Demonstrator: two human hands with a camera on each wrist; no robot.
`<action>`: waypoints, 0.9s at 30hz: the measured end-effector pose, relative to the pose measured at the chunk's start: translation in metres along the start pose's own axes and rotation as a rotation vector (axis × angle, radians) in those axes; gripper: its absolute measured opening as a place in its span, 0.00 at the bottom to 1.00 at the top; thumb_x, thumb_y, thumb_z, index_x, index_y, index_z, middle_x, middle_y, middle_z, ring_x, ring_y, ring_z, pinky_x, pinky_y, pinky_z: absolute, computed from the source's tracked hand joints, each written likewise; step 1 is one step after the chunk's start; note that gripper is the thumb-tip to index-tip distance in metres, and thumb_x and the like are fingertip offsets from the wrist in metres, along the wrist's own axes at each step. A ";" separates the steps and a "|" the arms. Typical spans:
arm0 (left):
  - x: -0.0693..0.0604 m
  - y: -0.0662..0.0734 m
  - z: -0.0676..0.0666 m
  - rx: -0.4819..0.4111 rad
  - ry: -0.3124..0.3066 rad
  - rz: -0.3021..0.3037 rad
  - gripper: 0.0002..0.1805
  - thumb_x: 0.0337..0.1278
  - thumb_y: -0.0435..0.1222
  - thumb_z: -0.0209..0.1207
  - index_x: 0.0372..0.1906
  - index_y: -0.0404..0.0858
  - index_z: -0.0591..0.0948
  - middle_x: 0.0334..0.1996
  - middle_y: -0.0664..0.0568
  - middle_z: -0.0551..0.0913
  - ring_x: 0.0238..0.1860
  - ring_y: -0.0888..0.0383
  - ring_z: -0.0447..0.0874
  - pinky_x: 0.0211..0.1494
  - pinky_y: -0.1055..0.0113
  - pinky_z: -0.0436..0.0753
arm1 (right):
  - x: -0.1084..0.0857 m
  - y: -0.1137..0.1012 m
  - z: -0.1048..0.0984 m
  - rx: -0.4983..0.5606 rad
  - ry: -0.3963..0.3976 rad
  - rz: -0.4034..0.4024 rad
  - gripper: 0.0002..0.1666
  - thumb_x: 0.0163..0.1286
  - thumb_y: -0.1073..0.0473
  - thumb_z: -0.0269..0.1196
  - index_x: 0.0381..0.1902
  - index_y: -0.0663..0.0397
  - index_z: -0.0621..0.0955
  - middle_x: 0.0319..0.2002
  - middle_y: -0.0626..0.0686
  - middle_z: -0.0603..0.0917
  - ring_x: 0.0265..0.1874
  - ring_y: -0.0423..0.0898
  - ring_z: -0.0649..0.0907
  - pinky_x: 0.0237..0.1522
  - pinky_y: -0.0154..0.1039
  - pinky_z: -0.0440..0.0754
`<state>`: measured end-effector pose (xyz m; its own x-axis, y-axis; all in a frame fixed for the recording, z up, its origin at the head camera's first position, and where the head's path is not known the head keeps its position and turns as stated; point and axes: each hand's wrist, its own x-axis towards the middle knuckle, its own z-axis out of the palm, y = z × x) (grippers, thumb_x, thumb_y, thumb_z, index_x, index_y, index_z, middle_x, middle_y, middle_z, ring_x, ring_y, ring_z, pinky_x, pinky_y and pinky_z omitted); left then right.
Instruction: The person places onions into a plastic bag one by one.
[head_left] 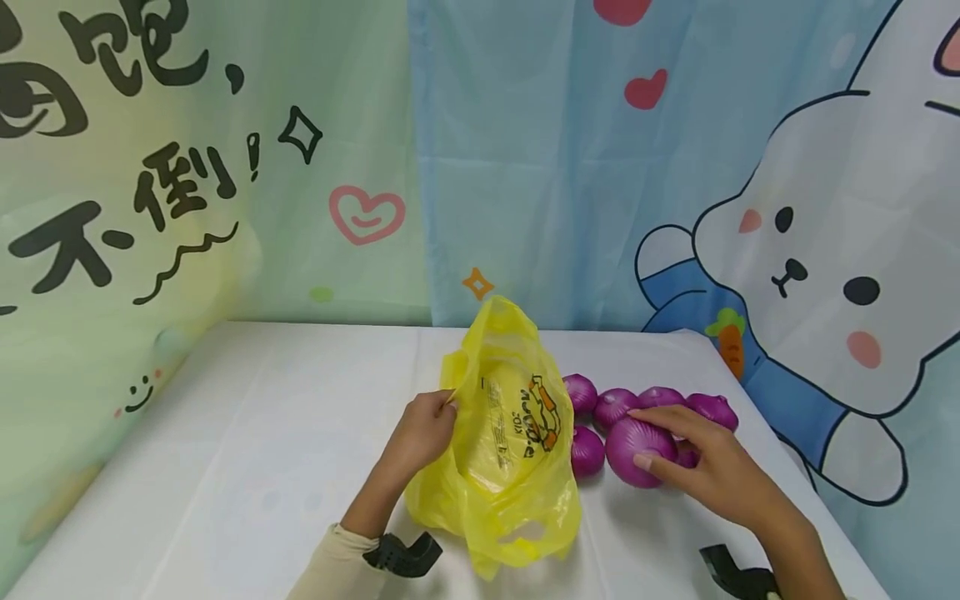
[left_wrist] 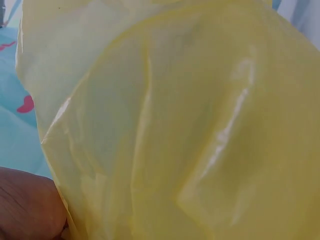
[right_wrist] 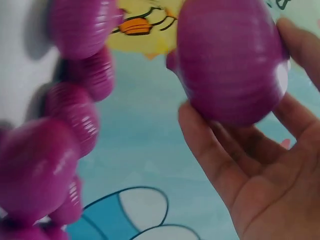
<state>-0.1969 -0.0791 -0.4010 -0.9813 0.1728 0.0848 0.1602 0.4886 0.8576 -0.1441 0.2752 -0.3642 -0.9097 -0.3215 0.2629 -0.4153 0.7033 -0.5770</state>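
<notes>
Head view: a left hand pinches a yellow plastic bag by its edge at a white table; beside it, the right hand grips a red onion near other onions. Left wrist view: the bag beside the hand. Right wrist view: fingers and thumb clasp the onion.

At one table are two hands, one yellow bag and, toward the right edge, at least seven onions.

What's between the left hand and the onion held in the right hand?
In the head view, the yellow bag, its edge pinched by the left hand, and then another purple onion beside the bag.
</notes>
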 end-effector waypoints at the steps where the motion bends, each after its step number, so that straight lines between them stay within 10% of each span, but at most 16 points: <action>1: 0.000 0.000 0.000 0.000 0.001 -0.001 0.15 0.73 0.33 0.45 0.47 0.31 0.82 0.12 0.53 0.65 0.11 0.60 0.58 0.16 0.68 0.65 | 0.004 -0.003 0.000 0.004 0.025 -0.011 0.31 0.59 0.55 0.72 0.61 0.49 0.77 0.56 0.59 0.77 0.53 0.63 0.77 0.34 0.47 0.85; 20: 0.000 -0.001 0.004 -0.019 -0.016 0.015 0.16 0.74 0.34 0.43 0.47 0.33 0.81 0.15 0.52 0.67 0.12 0.60 0.61 0.17 0.67 0.67 | 0.054 -0.040 0.005 0.171 0.128 -0.051 0.32 0.65 0.58 0.68 0.66 0.50 0.74 0.59 0.56 0.76 0.56 0.55 0.77 0.44 0.32 0.79; 27: -0.001 0.003 0.003 -0.016 -0.001 0.022 0.15 0.74 0.33 0.43 0.44 0.34 0.81 0.14 0.52 0.66 0.11 0.59 0.60 0.17 0.67 0.66 | 0.065 -0.056 0.016 0.195 0.125 -0.017 0.33 0.65 0.53 0.68 0.66 0.50 0.73 0.60 0.56 0.75 0.54 0.56 0.78 0.44 0.43 0.82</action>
<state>-0.1948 -0.0758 -0.4003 -0.9773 0.1847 0.1034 0.1804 0.4710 0.8635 -0.1799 0.2050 -0.3278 -0.9005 -0.2428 0.3609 -0.4339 0.5585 -0.7070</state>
